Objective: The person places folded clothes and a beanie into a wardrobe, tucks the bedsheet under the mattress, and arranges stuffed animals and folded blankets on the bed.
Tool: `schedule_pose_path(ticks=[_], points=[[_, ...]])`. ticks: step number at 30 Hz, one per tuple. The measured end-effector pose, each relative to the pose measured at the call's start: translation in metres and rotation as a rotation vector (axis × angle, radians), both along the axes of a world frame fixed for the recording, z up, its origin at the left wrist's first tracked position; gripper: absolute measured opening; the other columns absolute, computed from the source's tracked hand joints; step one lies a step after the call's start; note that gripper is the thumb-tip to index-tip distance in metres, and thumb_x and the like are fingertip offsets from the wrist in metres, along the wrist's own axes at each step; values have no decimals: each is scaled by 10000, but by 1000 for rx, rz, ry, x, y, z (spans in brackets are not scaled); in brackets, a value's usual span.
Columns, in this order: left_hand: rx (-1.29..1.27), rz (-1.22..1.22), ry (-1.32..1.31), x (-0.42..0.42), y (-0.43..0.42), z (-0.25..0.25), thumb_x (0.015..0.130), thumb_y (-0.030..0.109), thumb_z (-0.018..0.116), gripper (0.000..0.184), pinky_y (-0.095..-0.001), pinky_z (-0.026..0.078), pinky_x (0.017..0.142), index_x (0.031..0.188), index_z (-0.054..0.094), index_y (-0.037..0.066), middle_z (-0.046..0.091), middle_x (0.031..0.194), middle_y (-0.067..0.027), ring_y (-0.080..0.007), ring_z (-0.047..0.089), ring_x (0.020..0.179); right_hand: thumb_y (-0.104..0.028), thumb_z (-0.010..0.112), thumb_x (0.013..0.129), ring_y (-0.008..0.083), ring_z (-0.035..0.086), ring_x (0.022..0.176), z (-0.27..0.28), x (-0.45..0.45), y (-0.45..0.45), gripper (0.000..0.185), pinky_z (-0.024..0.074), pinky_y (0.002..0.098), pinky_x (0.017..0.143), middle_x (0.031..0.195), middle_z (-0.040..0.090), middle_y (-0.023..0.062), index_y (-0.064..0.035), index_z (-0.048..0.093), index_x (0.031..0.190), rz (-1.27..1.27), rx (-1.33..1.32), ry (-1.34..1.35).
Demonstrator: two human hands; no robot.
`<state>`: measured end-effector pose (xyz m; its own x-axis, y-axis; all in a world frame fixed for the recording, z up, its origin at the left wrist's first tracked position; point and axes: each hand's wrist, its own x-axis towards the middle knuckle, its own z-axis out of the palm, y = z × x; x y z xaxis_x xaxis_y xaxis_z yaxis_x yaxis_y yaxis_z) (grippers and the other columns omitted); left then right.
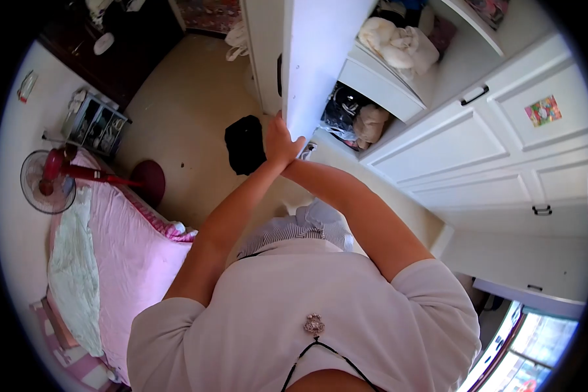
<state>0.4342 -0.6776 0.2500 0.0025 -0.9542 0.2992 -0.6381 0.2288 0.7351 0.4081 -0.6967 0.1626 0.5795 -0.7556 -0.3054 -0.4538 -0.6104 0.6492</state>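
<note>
A tall white wardrobe door (313,62) stands swung out from the wardrobe, its near edge toward me. My left hand (281,142) is closed around that edge, fingers on the left face and thumb at the right. My right forearm crosses in to meet the left wrist, and its hand is hidden there, so I cannot see its fingers. Behind the door are open compartments: a cream bundle of bedding (398,44) lies on the upper shelf. Below it, a black plastic-wrapped bundle (343,108) sits beside a beige bundle (370,124).
A black cloth-like item (245,145) lies on the floor left of my hands. To the left are a red standing fan (85,172), a bed with pink bedding (127,245) and a small rack (98,124). White closed wardrobe doors (441,144) line the right side.
</note>
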Motion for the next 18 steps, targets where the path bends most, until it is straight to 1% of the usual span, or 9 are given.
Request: schedule_pose_path(ticks=[1,4,7,10,11,14,15,16,18], points=[[-33,-29,7,-12,5,2,657,231,670,828,-487,402,882,1355,284,9,463,1144,-231,-419,456,1046,-319,433,900,300,121,1432,-3,-12,5,615,85,455,1165,1527,234,113,-26,319,1428,-16,11,-6],[-30,-165,-63,-47,33,9,647,221,670,904,-490,407,869,1397,222,-13,458,1139,-243,-422,470,1038,-327,424,904,297,114,1434,-14,-56,23,617,77,466,1163,1531,225,112,-27,311,1431,-82,33,11],[28,-306,-5,-87,58,18,645,214,685,995,-489,410,864,1439,134,-26,450,1140,-255,-422,478,1028,-336,415,908,295,108,1436,-19,-107,40,620,68,477,1162,1534,216,110,-28,304,1435,-189,61,21],[2,-497,68,-128,63,8,670,218,699,1059,-465,395,891,1468,43,-12,430,1145,-270,-413,445,1065,-344,407,913,292,102,1438,-8,-161,59,623,60,488,1160,1538,206,109,-29,296,1438,-315,77,23],[89,-580,109,-140,62,9,722,264,690,1029,-525,358,962,1481,37,27,382,1294,-266,-423,398,1186,-347,404,914,291,100,1439,-6,-178,66,624,57,491,1160,1539,203,109,-30,294,1439,-359,78,22],[59,-616,-227,-177,61,-2,790,344,646,948,-622,273,1014,1500,59,122,273,1459,-199,-418,297,1319,-355,395,918,289,94,1441,-5,-233,85,626,49,502,1158,1543,194,107,-31,286,1443,-516,80,-6],[141,-659,-321,-186,58,-13,841,422,585,852,-690,169,1032,1505,93,213,155,1546,-116,-390,156,1407,-358,392,920,288,92,1441,-2,-252,93,627,46,506,1158,1544,191,107,-31,284,1444,-576,69,-40],[170,-679,-417,-191,61,-10,865,448,552,799,-672,138,1057,1503,117,244,112,1557,-121,-378,107,1423,-360,389,921,287,90,1442,3,-270,103,628,44,509,1157,1545,188,106,-32,281,1445,-656,34,-126],[156,-711,-580,-203,62,-29,891,451,522,773,-660,94,1077,1506,99,248,61,1568,-109,-361,55,1435,-339,416,920,281,53,1448,17,-304,132,629,33,524,1154,1549,175,107,-34,272,1451,-819,-63,-357]])
